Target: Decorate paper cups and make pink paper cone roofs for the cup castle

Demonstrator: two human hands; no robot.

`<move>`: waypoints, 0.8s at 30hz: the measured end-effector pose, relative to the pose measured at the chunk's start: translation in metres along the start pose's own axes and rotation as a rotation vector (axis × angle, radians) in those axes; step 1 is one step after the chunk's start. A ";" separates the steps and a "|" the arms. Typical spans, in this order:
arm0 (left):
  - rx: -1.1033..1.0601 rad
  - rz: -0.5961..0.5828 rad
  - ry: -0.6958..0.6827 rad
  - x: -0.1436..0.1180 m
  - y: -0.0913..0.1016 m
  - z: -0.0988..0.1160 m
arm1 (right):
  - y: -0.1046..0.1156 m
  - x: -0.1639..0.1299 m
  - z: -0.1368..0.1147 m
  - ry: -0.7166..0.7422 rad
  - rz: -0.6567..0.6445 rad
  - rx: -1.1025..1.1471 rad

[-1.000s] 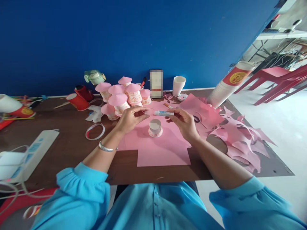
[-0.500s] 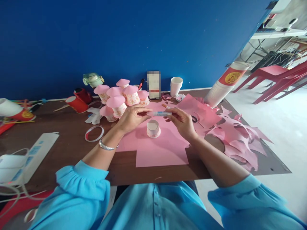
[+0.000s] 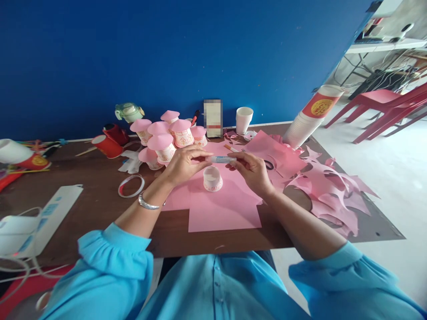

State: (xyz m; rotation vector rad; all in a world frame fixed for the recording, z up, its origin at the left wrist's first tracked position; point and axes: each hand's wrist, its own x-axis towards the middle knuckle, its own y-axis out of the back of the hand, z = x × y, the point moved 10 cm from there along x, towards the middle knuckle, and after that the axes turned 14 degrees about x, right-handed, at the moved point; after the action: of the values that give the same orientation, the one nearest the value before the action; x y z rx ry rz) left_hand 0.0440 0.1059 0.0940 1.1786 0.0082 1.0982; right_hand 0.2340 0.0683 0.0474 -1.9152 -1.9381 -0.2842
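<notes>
Above the cut-down paper cup (image 3: 212, 178) on the pink sheet (image 3: 223, 209), a glue stick (image 3: 223, 159) is held level in the right hand (image 3: 251, 171), left hand (image 3: 182, 164) fingers pinched at its tip, judged capping or uncapping; a steady axial pull or push is called for.

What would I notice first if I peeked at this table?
Probably the two hands in the middle: the left hand and right hand both grip a small glue stick just above a cut-down paper cup standing on pink paper. Behind them, near the blue wall, stands a cluster of little pink-roofed cup houses.
</notes>
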 end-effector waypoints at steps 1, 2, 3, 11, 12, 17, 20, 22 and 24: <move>0.016 0.008 -0.015 0.000 0.000 0.002 | 0.000 -0.001 0.002 -0.024 0.008 0.014; 0.035 0.016 -0.031 0.000 -0.001 0.003 | -0.001 -0.002 0.004 -0.048 0.017 0.034; 0.053 0.028 -0.046 0.001 -0.001 0.005 | -0.001 -0.003 0.006 -0.071 0.026 0.059; 0.057 -0.001 -0.084 -0.006 0.012 0.007 | 0.012 0.005 0.025 -0.093 0.064 0.012; 0.066 0.015 -0.047 -0.011 0.022 0.001 | 0.022 0.008 0.023 -0.042 0.098 -0.117; 0.309 -0.030 0.240 -0.066 0.062 -0.052 | 0.059 0.026 0.045 -0.121 0.112 -0.688; 0.457 -0.226 0.312 -0.105 0.056 -0.080 | 0.065 0.030 0.057 -0.120 0.044 -0.855; 0.556 -0.273 0.328 -0.122 0.052 -0.091 | 0.067 0.029 0.059 -0.078 0.036 -0.920; 0.598 -0.318 0.353 -0.130 0.045 -0.096 | 0.068 0.027 0.059 -0.050 0.053 -0.960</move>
State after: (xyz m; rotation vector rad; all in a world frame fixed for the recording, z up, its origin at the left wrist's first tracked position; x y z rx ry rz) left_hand -0.1040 0.0845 0.0177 1.4273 0.8185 1.0315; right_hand 0.2940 0.1203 -0.0031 -2.5119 -1.9369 -1.3557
